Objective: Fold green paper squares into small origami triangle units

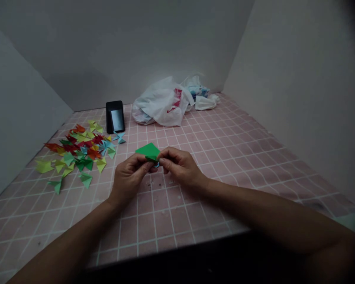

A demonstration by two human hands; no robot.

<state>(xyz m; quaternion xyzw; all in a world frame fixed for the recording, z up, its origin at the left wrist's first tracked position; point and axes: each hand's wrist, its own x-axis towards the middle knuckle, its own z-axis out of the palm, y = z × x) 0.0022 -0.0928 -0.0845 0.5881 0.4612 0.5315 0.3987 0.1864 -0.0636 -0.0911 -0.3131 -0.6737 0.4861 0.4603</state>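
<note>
A partly folded sheet of green origami paper (148,150) is held up over the tabletop between both hands. My left hand (130,174) pinches its lower left edge between thumb and fingers. From the other side, my right hand (182,166) grips the right corner with thumb and forefinger. The fingertips almost meet at the near edge and hide part of the fold there. To the left lies a loose pile of small folded paper pieces (84,146) in red, orange, yellow, green and light blue.
A black phone (115,116) stands propped near the back wall. Right of it are a crumpled white plastic bag (162,104) and a blue-and-white packet (199,91) by the wall. A pink checked cloth (225,150) covers the table. Pale walls enclose the back and both sides.
</note>
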